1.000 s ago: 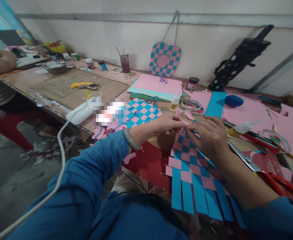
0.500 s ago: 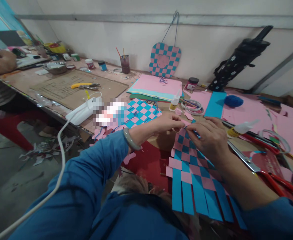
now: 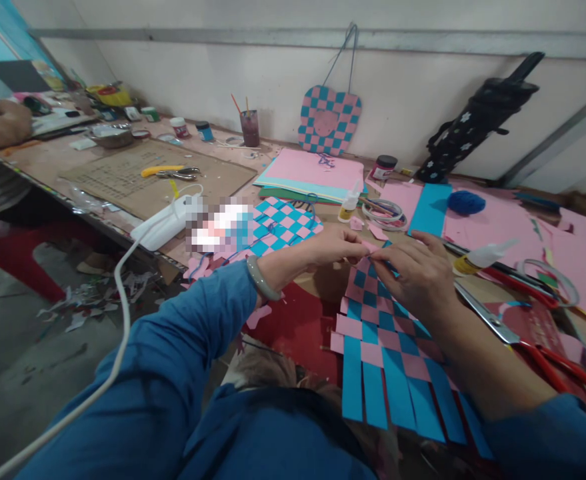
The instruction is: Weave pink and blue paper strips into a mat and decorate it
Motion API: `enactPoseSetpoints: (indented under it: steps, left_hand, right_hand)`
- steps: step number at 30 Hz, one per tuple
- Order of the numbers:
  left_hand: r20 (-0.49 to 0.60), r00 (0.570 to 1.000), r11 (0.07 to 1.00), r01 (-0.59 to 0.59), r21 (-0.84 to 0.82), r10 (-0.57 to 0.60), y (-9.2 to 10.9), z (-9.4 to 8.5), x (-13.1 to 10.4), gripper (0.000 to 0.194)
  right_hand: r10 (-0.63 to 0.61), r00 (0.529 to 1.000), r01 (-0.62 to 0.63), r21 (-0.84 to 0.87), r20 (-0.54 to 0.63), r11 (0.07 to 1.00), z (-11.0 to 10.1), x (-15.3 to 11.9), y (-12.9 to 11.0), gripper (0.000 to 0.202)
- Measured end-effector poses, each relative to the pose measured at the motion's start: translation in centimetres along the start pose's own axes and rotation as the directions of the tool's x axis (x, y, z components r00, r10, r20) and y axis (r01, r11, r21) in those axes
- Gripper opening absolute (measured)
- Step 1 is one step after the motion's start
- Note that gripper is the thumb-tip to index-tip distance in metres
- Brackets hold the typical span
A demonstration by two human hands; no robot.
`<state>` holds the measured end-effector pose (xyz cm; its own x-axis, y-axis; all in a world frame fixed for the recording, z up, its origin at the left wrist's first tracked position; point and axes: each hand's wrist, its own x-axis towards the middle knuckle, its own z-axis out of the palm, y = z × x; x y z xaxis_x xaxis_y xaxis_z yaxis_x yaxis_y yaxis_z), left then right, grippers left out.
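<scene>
A woven sheet of pink and blue paper strips [image 3: 379, 313] hangs over the table's front edge, its long blue ends loose at the bottom. At its top edge, my left hand [image 3: 335, 248] pinches the paper between thumb and fingers. My right hand [image 3: 415, 270] is closed on the same top edge, fingertips almost touching the left ones. Both hands partly hide the upper weave. Left of it lies a finished-looking pink and blue checkered piece [image 3: 285, 223] with blue cord on it.
Red-handled scissors [image 3: 503, 323] lie right of my right forearm. Nearby are glue bottles [image 3: 349, 203], a roll of blue yarn [image 3: 467, 202] and stacked coloured paper [image 3: 317, 172]. A white power strip [image 3: 165, 223] trails its cable at left. Another person's arm [image 3: 0, 123] rests at far left.
Both hands stay at the top edge with only slight finger movement. The hanging strips have shifted very slightly to the left.
</scene>
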<state>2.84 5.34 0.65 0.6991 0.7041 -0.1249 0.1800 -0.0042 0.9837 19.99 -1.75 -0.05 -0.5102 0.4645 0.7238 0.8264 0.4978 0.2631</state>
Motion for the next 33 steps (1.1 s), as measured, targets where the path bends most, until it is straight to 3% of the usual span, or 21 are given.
enactPoseSetpoints:
  steps: [33]
  left_hand:
    - [-0.007,0.978,0.919,-0.195,0.343,0.21,-0.6,-0.3,0.6,0.02]
  right_hand:
    - [0.057,0.994,-0.059,0.023,0.098,0.998,0.6,-0.4,0.1,0.015]
